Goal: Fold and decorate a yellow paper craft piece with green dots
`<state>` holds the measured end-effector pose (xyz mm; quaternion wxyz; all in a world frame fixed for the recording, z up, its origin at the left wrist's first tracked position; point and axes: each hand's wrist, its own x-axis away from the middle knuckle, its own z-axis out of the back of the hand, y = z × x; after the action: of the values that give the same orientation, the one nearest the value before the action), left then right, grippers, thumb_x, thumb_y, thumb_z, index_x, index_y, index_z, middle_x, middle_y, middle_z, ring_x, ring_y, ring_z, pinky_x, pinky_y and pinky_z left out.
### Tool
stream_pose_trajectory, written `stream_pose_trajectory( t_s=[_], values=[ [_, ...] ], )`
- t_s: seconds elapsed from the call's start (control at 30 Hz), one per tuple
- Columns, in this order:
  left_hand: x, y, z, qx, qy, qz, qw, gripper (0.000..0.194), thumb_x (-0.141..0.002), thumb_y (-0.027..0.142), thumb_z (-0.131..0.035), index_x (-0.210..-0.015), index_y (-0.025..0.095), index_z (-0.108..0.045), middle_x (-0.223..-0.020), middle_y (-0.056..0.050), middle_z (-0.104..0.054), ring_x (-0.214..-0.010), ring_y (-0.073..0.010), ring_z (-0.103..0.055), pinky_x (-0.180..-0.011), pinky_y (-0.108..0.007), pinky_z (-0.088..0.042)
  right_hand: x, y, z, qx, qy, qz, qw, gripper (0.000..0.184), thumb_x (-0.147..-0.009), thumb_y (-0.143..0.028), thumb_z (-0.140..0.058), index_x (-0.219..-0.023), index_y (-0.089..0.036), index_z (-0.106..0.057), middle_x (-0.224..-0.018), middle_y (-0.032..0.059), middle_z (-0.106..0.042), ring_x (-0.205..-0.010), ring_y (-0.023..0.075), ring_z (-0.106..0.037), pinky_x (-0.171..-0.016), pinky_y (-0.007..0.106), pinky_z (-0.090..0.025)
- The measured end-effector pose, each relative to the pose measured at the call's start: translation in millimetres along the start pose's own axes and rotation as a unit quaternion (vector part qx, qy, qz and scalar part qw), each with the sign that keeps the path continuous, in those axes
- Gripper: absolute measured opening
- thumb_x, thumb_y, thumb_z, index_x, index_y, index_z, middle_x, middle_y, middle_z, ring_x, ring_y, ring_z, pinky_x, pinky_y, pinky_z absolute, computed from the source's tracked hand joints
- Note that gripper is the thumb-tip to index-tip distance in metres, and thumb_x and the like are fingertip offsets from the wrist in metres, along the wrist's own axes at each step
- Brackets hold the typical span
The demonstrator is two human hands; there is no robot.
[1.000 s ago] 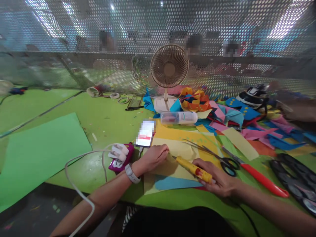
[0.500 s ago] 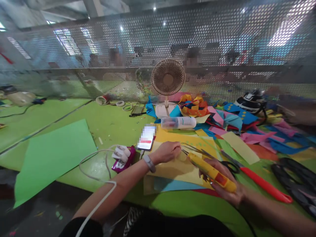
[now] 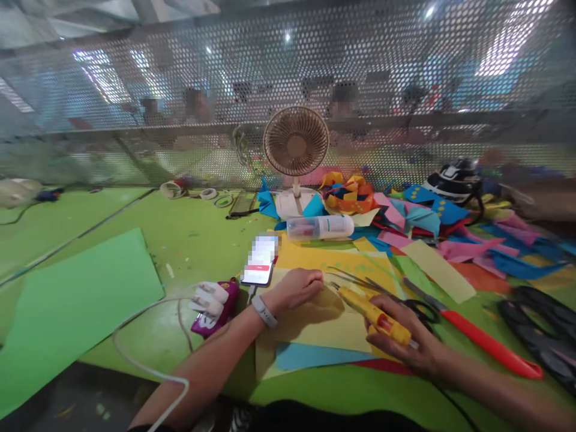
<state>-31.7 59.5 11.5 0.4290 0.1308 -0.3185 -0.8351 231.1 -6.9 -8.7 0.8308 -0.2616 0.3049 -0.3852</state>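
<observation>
My right hand (image 3: pixel 400 330) is wrapped round a yellow glue gun (image 3: pixel 375 317), its nozzle pointing left and a dark cord trailing below. Across from the nozzle, my left hand (image 3: pixel 297 289) is closed above pale yellow paper (image 3: pixel 333 330), fingers curled together; what they pinch, if anything, is hidden. A pale grey band circles that wrist. Under the hands lie stacked sheets, with a blue sheet (image 3: pixel 310 357) showing at the near edge. Dark scissors (image 3: pixel 382 287) rest just beyond the glue gun. To the left of my left hand, a lit phone (image 3: pixel 260 261) has a cable plugged in.
A fan (image 3: pixel 296 144) stands at the back by a perforated metal screen. Before it lies a clear bottle (image 3: pixel 321 227). Coloured paper pieces (image 3: pixel 405 213) heap up on the right, near a red-handled knife (image 3: pixel 492 343). A purple object (image 3: pixel 220 309) with a white plug and a green sheet (image 3: pixel 85 306) lie left.
The glue gun has tilted and shifted slightly left and down in my right hand. My left hand stays closed, a little lower in view. The whole view has turned slightly.
</observation>
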Motion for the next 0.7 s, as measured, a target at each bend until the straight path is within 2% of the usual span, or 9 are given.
stream_pose_trajectory(
  t_s=[0.13, 0.3, 0.43, 0.57, 0.7],
  values=[
    [0.7, 1.1, -0.2, 0.007, 0.005, 0.004, 1.000, 0.016, -0.083, 0.019, -0.038, -0.070, 0.020, -0.047, -0.061, 0.003, -0.047, -0.057, -0.0134, -0.043, -0.056, -0.024, -0.031, -1.1, -4.9, -0.3, -0.003, -0.047, 0.011, 0.999, 0.019, -0.084, -0.041, -0.055, -0.096, -0.027, -0.051, -0.084, 0.0023, -0.063, -0.075, 0.0182, -0.061, -0.064, 0.026, -0.050],
    [1.1, 1.2, 1.4, 0.025, 0.005, 0.009, 1.000, 0.018, -0.083, 0.018, -0.036, -0.071, 0.020, -0.048, -0.060, 0.003, -0.046, -0.055, -0.0135, -0.041, -0.054, -0.024, -0.030, 2.9, -1.3, -5.2, -0.001, -0.088, 0.006, 0.996, 0.022, -0.083, -0.041, -0.056, -0.096, -0.025, -0.050, -0.081, 0.0020, -0.062, -0.074, 0.0173, -0.060, -0.062, 0.025, -0.049],
    [1.4, 0.8, 2.3, 0.039, -0.002, 0.010, 0.999, 0.019, -0.083, 0.017, -0.035, -0.070, 0.020, -0.048, -0.058, 0.003, -0.049, -0.054, -0.0132, -0.042, -0.053, -0.024, -0.030, 3.2, -3.9, -4.9, 0.003, -0.074, 0.008, 0.997, 0.021, -0.084, -0.041, -0.055, -0.094, -0.024, -0.052, -0.081, 0.0020, -0.062, -0.073, 0.0167, -0.059, -0.062, 0.024, -0.048],
    [0.9, 0.7, 2.0, 0.049, -0.011, 0.011, 0.999, 0.019, -0.083, 0.017, -0.035, -0.071, 0.019, -0.050, -0.056, 0.003, -0.050, -0.053, -0.0131, -0.044, -0.052, -0.024, -0.032, -0.1, -11.0, -5.1, -0.008, -0.047, -0.005, 0.999, 0.023, -0.084, -0.046, -0.054, -0.088, -0.024, -0.054, -0.072, 0.0013, -0.060, -0.065, 0.0161, -0.057, -0.056, 0.025, -0.047],
    [-0.2, 0.8, 1.7, 0.053, -0.014, 0.010, 0.998, 0.019, -0.083, 0.017, -0.036, -0.071, 0.019, -0.051, -0.059, 0.002, -0.052, -0.054, -0.0130, -0.046, -0.052, -0.024, -0.032, -2.7, -12.1, -7.7, -0.008, -0.055, -0.002, 0.998, 0.024, -0.085, -0.047, -0.052, -0.087, -0.023, -0.052, -0.068, 0.0004, -0.057, -0.061, 0.0152, -0.055, -0.053, 0.024, -0.045]
  ],
)
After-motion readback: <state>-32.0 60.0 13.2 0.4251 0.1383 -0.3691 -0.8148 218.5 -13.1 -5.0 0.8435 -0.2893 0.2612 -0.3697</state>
